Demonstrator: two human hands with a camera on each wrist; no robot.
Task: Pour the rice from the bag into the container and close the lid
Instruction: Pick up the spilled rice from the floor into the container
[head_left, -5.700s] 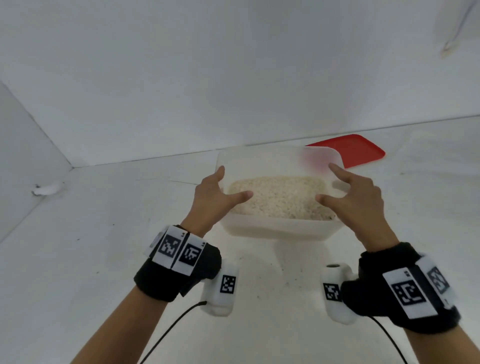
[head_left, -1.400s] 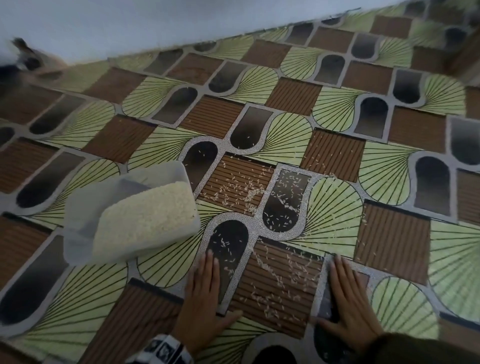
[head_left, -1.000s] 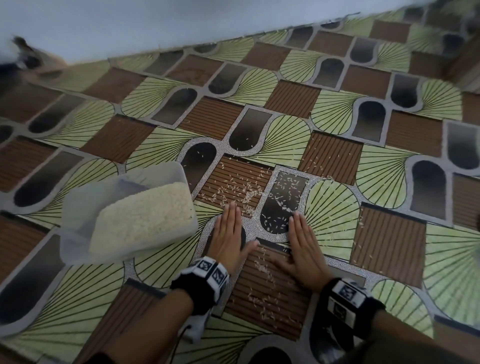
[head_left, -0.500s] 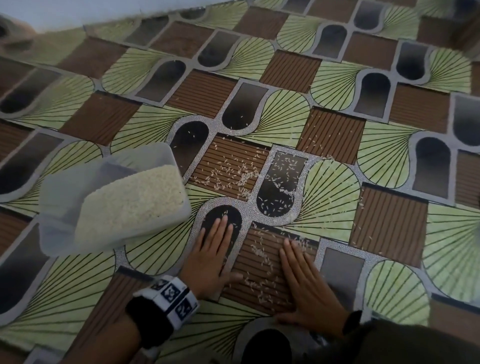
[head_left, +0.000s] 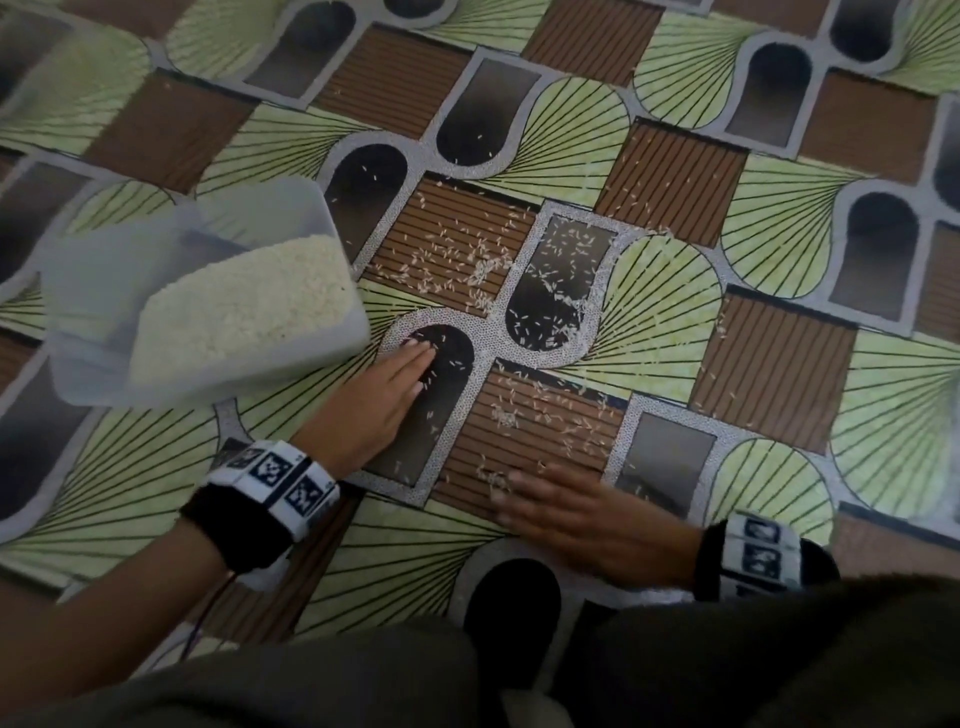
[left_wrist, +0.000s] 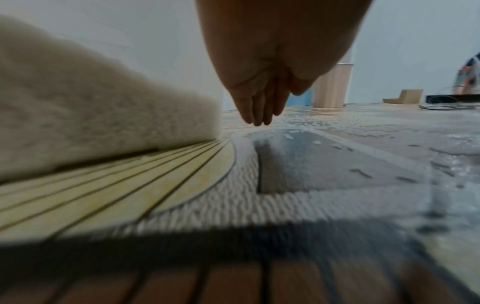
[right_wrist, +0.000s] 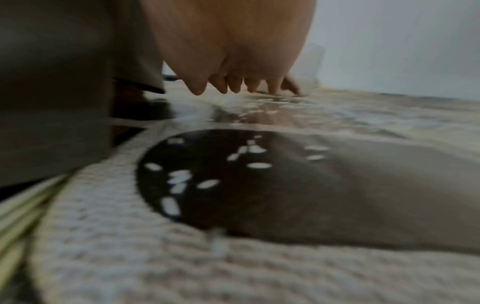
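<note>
Head view: a translucent, rounded-rectangular plastic container (head_left: 208, 306) sits on the patterned floor covering (head_left: 779, 249) at the left, its lid off and no lid in view. It looks tipped — the long axis runs from lower left to upper right, and the rice (head_left: 244, 306) inside is banked toward the right-hand end, forming a pale, granular, sloping mass. The left end of the box shows only bare frosted wall. Loose grains (head_left: 519, 291) lie scattered over the floor to the right of the container, thickest on a brown ribbed panel and a dark arch-shaped panel, thinner on the green fan-shaped panels beyond.

The left hand (head_left: 384, 410) lies flat, palm down, fingers straight and together, fingertips on a dark arch panel just beside the container's near right corner; it holds nothing. The right hand (head_left: 587, 514), motion-blurred, is also flat with fingers extended over a brown ribbed panel among the grains — nothing is gripped. Both wrists carry black bands with printed square markers.

Left wrist view: the left hand (left_wrist: 262, 82) points away over the glossy floor, the rice-filled container (left_wrist: 91, 115) close at its left. Right wrist view: individual elongated white grains (right_wrist: 207, 183) rest on a dark arch bordered by a pebbled grey band.
</note>
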